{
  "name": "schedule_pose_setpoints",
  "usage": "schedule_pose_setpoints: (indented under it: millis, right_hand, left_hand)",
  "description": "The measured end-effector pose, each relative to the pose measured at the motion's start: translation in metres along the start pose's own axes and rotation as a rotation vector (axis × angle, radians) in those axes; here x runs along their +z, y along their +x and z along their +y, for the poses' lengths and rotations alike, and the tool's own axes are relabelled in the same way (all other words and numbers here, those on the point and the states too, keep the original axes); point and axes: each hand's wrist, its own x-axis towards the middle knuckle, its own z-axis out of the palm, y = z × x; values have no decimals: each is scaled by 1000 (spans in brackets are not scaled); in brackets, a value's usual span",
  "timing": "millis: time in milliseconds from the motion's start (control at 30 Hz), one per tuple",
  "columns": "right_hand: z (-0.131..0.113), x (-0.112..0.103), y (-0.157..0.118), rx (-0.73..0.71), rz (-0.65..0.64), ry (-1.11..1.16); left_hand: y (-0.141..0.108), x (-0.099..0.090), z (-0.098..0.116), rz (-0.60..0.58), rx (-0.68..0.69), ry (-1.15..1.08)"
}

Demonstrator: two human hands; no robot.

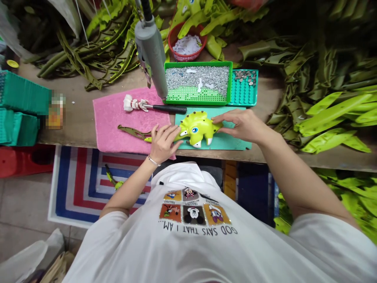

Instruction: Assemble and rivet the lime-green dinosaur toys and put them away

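A lime-green plastic toy dinosaur with a blue eye, dark spots and white-tipped feet lies on a turquoise mat. My left hand grips its left end, fingers laid over it and the thumb below. At the right end, my right hand pinches the toy between thumb and fingers. A curved olive part sticks out to the left of my left hand; whether it is joined to the toy is hidden. Just above lies a black-handled tool, its head wrapped in white cloth, on a pink towel.
A green basket of small metal pins and a teal tray of small metal pieces stand behind. A grey cylindrical device hangs above the table. Olive parts heap up at right. A striped bin is below left.
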Motion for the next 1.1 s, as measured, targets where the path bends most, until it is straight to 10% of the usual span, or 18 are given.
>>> schedule_pose_setpoints:
  millis: [233,467,767,900,1100]
  right_hand:
    - [-7,1,-7,118,33,149]
    - [-8,29,-1,548,94,832]
    - [-10,38,6,651,169,1042]
    - [-6,33,4,598,104,896]
    - [-42,30,-6,68,449,-1]
  left_hand:
    - [4,2,0,-41,-30,-4]
    - [7,2,-2,-83,-26,-34]
    - [4,2,-12,-136,24,45]
    - [12,-4,-22,-202,69,96]
    - [39,-20,-29,-287,198,194]
